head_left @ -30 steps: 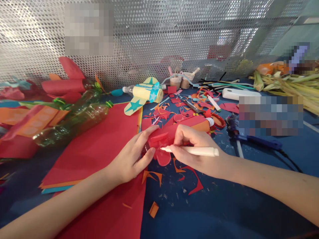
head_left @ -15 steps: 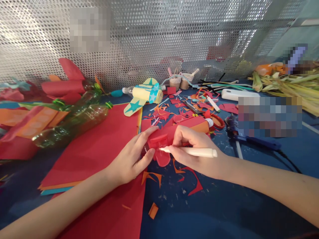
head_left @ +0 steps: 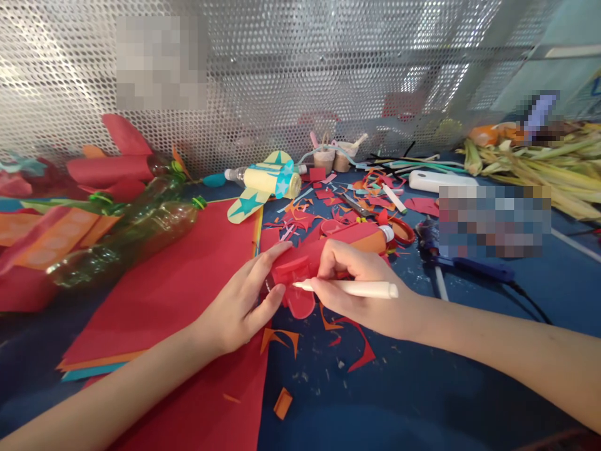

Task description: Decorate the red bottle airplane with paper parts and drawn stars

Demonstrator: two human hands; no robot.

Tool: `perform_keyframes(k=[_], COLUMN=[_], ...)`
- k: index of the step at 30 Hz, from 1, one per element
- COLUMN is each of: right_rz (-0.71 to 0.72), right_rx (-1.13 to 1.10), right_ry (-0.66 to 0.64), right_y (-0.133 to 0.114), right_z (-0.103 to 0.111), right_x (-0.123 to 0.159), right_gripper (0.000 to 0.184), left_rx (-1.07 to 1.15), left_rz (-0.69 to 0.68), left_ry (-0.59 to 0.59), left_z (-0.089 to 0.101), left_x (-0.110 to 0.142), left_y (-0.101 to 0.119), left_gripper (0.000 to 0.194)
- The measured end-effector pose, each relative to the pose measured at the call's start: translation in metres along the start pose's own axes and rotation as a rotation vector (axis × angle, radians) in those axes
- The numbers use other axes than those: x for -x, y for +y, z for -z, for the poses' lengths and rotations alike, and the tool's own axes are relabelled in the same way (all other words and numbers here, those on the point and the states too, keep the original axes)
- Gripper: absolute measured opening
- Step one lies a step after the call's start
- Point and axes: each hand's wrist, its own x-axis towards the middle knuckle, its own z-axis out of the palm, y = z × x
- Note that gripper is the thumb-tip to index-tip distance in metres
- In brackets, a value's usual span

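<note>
In the head view, a small bottle wrapped in red and orange paper (head_left: 360, 240) lies on its side, its white cap pointing right. Rounded red paper flaps (head_left: 301, 303) are attached near its left end. My left hand (head_left: 244, 299) grips that end between thumb and fingers. My right hand (head_left: 364, 277) pinches a white marker (head_left: 361, 289) like a pen, its tip at the red paper beside my left thumb. Part of the bottle is hidden behind my right hand. Behind it lie orange-handled scissors (head_left: 404, 232) among red and orange paper scraps (head_left: 303, 216).
Stacked red sheets (head_left: 154, 294) lie at left, with green plastic bottles (head_left: 162, 220) over them. A yellow paper-covered bottle plane (head_left: 265, 180) rests behind. On the right are a blue glue gun (head_left: 483, 269) and dry husks (head_left: 530, 166). A perforated metal panel (head_left: 282, 75) stands at the back.
The whole scene has shifted slightly left in view as the camera moved. My hands keep their grips, and the marker tip stays close to the same spot on the red paper.
</note>
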Motion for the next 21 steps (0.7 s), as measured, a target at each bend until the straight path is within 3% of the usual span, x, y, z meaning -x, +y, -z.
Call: perform_keyframes(k=[21], right_rz=[0.072], right_rx=[0.024], right_ry=[0.016], right_y=[-0.0004], right_z=[0.0003], right_x=[-0.0035], right_gripper=[0.025], left_rx=[-0.024], left_rz=[-0.001], left_ry=[0.020], left_z=[0.0021], left_x=[-0.0023], left_y=[0.0033], left_gripper=[0.048])
